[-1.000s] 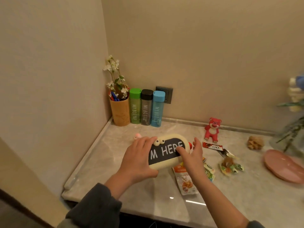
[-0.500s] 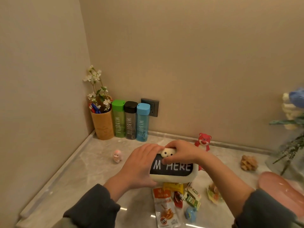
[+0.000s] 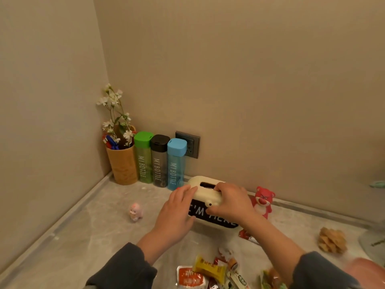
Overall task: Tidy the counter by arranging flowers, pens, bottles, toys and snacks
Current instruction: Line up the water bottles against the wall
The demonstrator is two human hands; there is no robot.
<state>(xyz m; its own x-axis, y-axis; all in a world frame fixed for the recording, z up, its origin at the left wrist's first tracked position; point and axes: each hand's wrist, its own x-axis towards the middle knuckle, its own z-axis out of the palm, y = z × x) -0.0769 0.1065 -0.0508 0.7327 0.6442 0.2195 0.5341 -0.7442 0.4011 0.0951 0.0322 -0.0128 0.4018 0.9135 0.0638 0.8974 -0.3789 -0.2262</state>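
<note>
- Since a second ago the cream box [image 3: 205,195] has gone from mid-table above the snacks to the back, and its black panel now faces the person upright.
- Nearest, snack packets [image 3: 209,269] lie loose on the table [image 3: 83,236], orange and yellow among them; their print is too small to read.
- Left grip [image 3: 177,207]: fingers fairly straight, pressed on the box's left end; the thumb is hidden.
- Right grip [image 3: 229,203]: fingers curled over the box's top front edge, holding it.
- So the box sits between both grips, long axis running left to right along the back wall, slot on top. I cannot tell whether its base is down yet.
- Its panel reads "'M HERE", partly covered by the hands.
- My guess at the next move: slide the left end in just beside the blue bottle [image 3: 176,163]; the left grip is nearer that gap.
- A small pink toy [image 3: 135,211] stands left of the hands, a red bear [image 3: 263,202] just right of the box.
- Farther back, green [image 3: 143,157], dark [image 3: 160,161] and blue bottles stand touching, each lettered "MY BOTTLE".
- In the corner, a tan cup [image 3: 123,165] holds pens and white flowers.
</note>
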